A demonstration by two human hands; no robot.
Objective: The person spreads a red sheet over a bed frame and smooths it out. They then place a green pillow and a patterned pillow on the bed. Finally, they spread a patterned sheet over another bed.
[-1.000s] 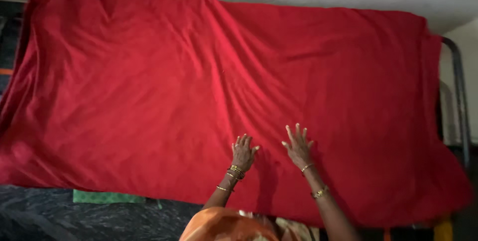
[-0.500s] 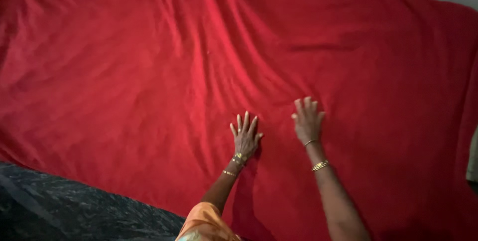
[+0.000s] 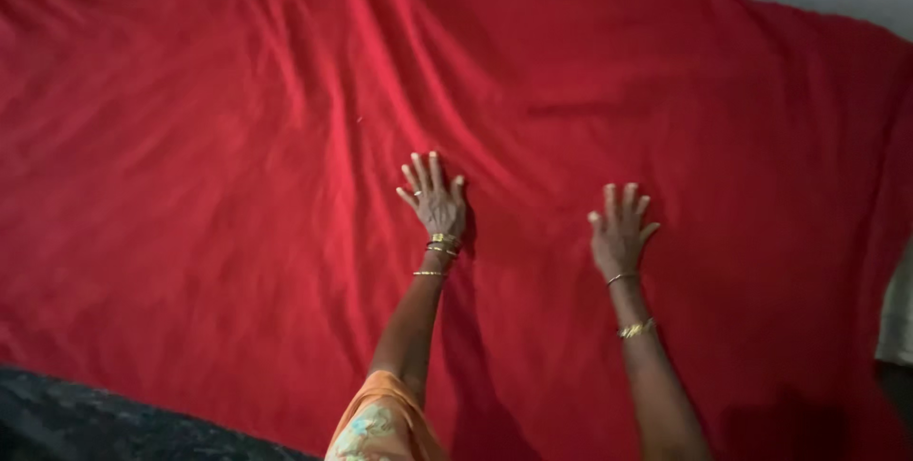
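Red sheet (image 3: 238, 137) spread over the bed is being smoothed, left hand (image 3: 436, 202) and right hand (image 3: 620, 233) pressed flat on it, fingers splayed, nothing gripped; remaining creases likely call for outward strokes.

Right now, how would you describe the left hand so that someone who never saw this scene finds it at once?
A wide red sheet with many wrinkles fills nearly the whole view. Two bare hands lie flat on it with fingers spread. The left hand is the one nearer the middle and further up the sheet, with several gold bangles at the wrist; the right hand lies lower.
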